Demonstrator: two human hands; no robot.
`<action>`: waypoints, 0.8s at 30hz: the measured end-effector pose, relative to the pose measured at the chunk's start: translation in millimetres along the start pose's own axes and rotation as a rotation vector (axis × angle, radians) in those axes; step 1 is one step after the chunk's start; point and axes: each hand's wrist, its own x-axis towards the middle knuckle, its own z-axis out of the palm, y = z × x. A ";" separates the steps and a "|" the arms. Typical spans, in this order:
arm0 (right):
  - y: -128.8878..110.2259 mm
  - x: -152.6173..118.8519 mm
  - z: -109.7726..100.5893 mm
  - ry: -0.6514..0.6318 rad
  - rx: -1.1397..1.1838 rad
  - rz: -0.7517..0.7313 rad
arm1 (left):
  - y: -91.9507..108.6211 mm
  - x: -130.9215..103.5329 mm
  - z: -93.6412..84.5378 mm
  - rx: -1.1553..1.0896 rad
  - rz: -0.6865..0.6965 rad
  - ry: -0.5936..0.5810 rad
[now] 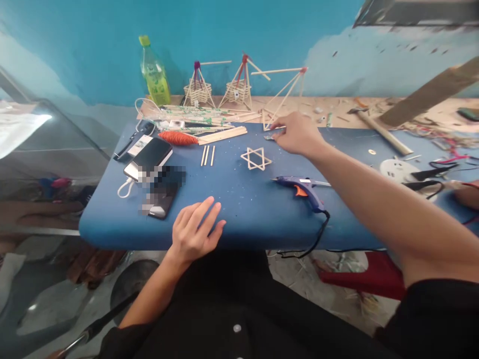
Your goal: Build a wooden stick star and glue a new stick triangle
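My right hand (297, 133) reaches to the back of the blue table, its fingertips closed at a small greyish thing (270, 136) too small to name, beside the foot of a stick frame (286, 92). My left hand (196, 229) rests near the table's front edge, fingers spread, holding nothing. Between the hands lies a six-pointed star of thin sticks (256, 158). Several short sticks (208, 155) lie left of the star. A blue glue gun (301, 188) with an orange trigger lies right of it, under my right forearm.
Two stick lanterns (198, 93) and a bottle (154, 75) stand along the wall. Orange thread (178, 138), long sticks (223, 134) and phones (151, 155) lie at the left. A hammer (385, 132) and a white power strip (398, 170) are at the right.
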 end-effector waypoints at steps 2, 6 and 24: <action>-8.5 22.9 10.4 -0.034 -0.099 -0.109 | -3.3 -4.0 0.2 -0.008 -0.020 -0.037; -42.4 60.4 36.8 -0.148 -0.231 -0.313 | -6.4 -7.7 2.8 -0.025 -0.086 -0.099; -69.4 95.5 32.7 -0.274 -0.345 -0.519 | -3.2 -10.4 8.5 0.035 -0.238 -0.123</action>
